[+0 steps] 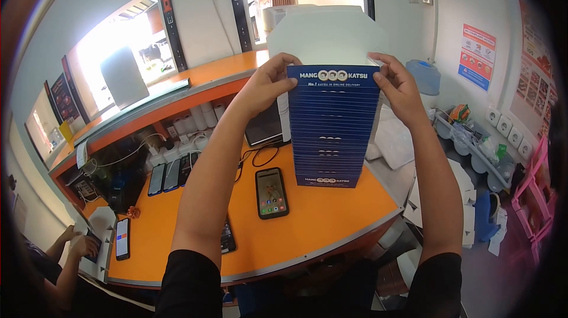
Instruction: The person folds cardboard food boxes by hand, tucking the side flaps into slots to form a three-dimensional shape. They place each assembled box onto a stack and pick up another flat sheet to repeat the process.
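A tall stack of dark blue boxes [334,131] with white lettering stands on the orange counter [319,223]. At its top lies a box with its pale lid [325,37] raised and spread away from me. My left hand [269,84] grips the top box's left front corner, thumb on the blue front and fingers behind the edge. On the right front corner, my right hand [399,87] holds the same box between thumb and fingers. The inside of the box is mostly hidden from view.
A black phone [271,193] lies left of the stack, with more phones [157,179] farther left. At the lower left are another person's hands [74,244]. A shelf [219,72] runs behind; grey trays [473,152] and a pink rack [535,193] are at right.
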Available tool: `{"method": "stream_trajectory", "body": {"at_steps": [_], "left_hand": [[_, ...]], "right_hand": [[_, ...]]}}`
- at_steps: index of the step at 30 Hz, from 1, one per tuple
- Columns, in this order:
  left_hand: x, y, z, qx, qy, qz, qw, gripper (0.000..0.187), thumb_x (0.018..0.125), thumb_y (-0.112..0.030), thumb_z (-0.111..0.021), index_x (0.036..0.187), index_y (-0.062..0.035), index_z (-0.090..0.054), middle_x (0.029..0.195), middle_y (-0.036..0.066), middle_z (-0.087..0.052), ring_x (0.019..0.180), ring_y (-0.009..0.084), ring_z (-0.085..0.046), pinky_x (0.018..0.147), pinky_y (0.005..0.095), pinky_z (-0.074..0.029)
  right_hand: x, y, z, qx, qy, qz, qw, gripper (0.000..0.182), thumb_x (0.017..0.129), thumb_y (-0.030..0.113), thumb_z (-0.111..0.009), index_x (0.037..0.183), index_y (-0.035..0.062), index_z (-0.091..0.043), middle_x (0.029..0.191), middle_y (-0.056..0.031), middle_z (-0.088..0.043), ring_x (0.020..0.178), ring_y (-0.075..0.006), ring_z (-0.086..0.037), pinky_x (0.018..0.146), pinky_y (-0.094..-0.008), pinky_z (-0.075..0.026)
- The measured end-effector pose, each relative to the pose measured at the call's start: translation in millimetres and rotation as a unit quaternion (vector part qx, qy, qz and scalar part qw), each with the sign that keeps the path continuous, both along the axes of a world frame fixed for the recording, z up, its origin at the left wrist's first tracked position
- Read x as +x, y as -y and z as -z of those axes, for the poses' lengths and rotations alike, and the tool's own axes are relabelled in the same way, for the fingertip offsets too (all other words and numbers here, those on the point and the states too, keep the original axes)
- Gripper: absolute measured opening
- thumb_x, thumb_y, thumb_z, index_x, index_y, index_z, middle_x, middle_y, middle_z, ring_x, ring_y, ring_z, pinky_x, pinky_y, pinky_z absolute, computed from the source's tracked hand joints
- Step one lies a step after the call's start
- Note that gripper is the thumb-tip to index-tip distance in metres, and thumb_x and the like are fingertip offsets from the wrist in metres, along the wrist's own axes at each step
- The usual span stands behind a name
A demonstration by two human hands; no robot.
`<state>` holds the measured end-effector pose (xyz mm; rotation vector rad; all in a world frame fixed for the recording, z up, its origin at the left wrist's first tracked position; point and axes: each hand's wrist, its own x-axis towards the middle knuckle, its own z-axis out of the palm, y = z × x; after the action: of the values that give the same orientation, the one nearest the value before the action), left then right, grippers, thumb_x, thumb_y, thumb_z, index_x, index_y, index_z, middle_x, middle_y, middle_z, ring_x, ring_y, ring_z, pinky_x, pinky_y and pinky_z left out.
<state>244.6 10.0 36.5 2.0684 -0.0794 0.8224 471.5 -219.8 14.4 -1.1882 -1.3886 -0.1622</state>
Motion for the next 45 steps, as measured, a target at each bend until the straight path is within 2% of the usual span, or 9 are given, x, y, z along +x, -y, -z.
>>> {"method": "stream_trajectory", "body": {"at_steps": [7, 16, 22, 24, 28, 30, 37, 40, 45], "left_hand": [[-1.2, 10.3, -28.5, 0.137, -0.046, -0.129, 0.981, 0.030, 0.102, -0.023, -0.067, 0.127, -0.0059, -0.067, 0.106, 0.013, -0.075, 0.104, 0.0200, -0.071, 0.094, 0.0366, -0.054], [-0.8, -10.0, -14.2, 0.229, -0.093, -0.183, 0.952, 0.053, 0.104, -0.033, -0.062, 0.152, -0.0163, -0.048, 0.118, 0.019, -0.071, 0.111, 0.0270, -0.069, 0.099, 0.0417, -0.051], [1.9, -16.1, -17.4, 0.126, -0.110, -0.105, 0.980, 0.059, 0.102, -0.034, -0.064, 0.154, -0.0117, -0.046, 0.117, 0.019, -0.070, 0.113, 0.0300, -0.067, 0.098, 0.0430, -0.051], [4.9, -15.2, -15.4, 0.109, -0.081, -0.059, 0.989, 0.060, 0.101, -0.034, -0.067, 0.153, -0.0101, -0.049, 0.112, 0.016, -0.071, 0.106, 0.0262, -0.069, 0.091, 0.0397, -0.051], [5.0, -10.7, -19.9, 0.021, -0.117, -0.036, 0.992, 0.053, 0.098, -0.032, -0.071, 0.144, -0.0099, -0.058, 0.099, 0.009, -0.072, 0.092, 0.0176, -0.067, 0.078, 0.0323, -0.048], [4.0, -10.7, -16.2, 0.023, -0.101, -0.035, 0.994, 0.048, 0.098, -0.034, -0.072, 0.139, -0.0106, -0.061, 0.096, 0.006, -0.072, 0.088, 0.0151, -0.064, 0.075, 0.0307, -0.046], [-6.4, -4.5, -11.9, 0.061, -0.070, -0.041, 0.995, 0.043, 0.099, -0.040, -0.069, 0.131, -0.0124, -0.064, 0.095, 0.006, -0.070, 0.080, 0.0141, -0.057, 0.073, 0.0299, -0.045], [-10.8, 14.4, -26.2, 0.071, -0.143, -0.091, 0.983, 0.043, 0.102, -0.044, -0.065, 0.132, -0.0131, -0.059, 0.112, 0.009, -0.073, 0.110, 0.0209, -0.067, 0.094, 0.0362, -0.049], [-2.9, -3.7, -30.6, 0.171, -0.134, -0.088, 0.972, 0.035, 0.105, -0.043, -0.060, 0.120, -0.0112, -0.059, 0.107, 0.010, -0.073, 0.107, 0.0210, -0.068, 0.094, 0.0394, -0.049]], "right_hand": [[-7.1, -2.9, -1.3, 0.036, 0.109, 0.132, 0.984, 0.022, 0.105, 0.023, -0.063, 0.119, 0.0059, -0.068, 0.085, -0.0049, -0.069, 0.076, -0.0124, -0.062, 0.074, -0.0272, -0.050], [-14.5, -3.0, -5.5, 0.047, 0.214, 0.160, 0.963, 0.023, 0.106, 0.028, -0.060, 0.115, 0.0078, -0.066, 0.091, -0.0119, -0.073, 0.075, -0.0248, -0.068, 0.070, -0.0350, -0.051], [-10.5, -0.5, -7.0, 0.063, 0.233, 0.187, 0.952, 0.022, 0.106, 0.029, -0.058, 0.112, 0.0081, -0.065, 0.085, -0.0139, -0.072, 0.074, -0.0297, -0.067, 0.076, -0.0397, -0.049], [-12.5, 5.3, -9.0, 0.024, 0.164, 0.151, 0.974, 0.024, 0.106, 0.030, -0.058, 0.110, 0.0076, -0.064, 0.083, -0.0139, -0.071, 0.074, -0.0303, -0.067, 0.078, -0.0405, -0.048], [-7.5, 13.2, -12.0, 0.027, 0.219, 0.187, 0.957, 0.024, 0.107, 0.030, -0.057, 0.110, 0.0070, -0.061, 0.079, -0.0138, -0.070, 0.073, -0.0306, -0.068, 0.073, -0.0401, -0.048], [-5.3, 15.3, -13.0, 0.044, 0.296, 0.231, 0.926, 0.023, 0.107, 0.029, -0.056, 0.110, 0.0067, -0.060, 0.078, -0.0138, -0.069, 0.073, -0.0299, -0.068, 0.068, -0.0385, -0.048], [-10.6, 20.7, -15.2, -0.038, 0.212, 0.139, 0.967, 0.023, 0.109, 0.029, -0.053, 0.110, 0.0060, -0.057, 0.089, -0.0136, -0.069, 0.082, -0.0272, -0.067, 0.077, -0.0375, -0.049], [-4.7, 15.1, -10.0, -0.017, 0.206, 0.125, 0.970, 0.024, 0.111, 0.029, -0.051, 0.111, 0.0058, -0.056, 0.093, -0.0128, -0.068, 0.081, -0.0254, -0.066, 0.079, -0.0368, -0.050], [-11.3, 11.3, -9.8, -0.031, 0.158, 0.158, 0.974, 0.024, 0.112, 0.030, -0.049, 0.113, 0.0068, -0.055, 0.093, -0.0127, -0.068, 0.081, -0.0253, -0.067, 0.077, -0.0363, -0.051]]}}
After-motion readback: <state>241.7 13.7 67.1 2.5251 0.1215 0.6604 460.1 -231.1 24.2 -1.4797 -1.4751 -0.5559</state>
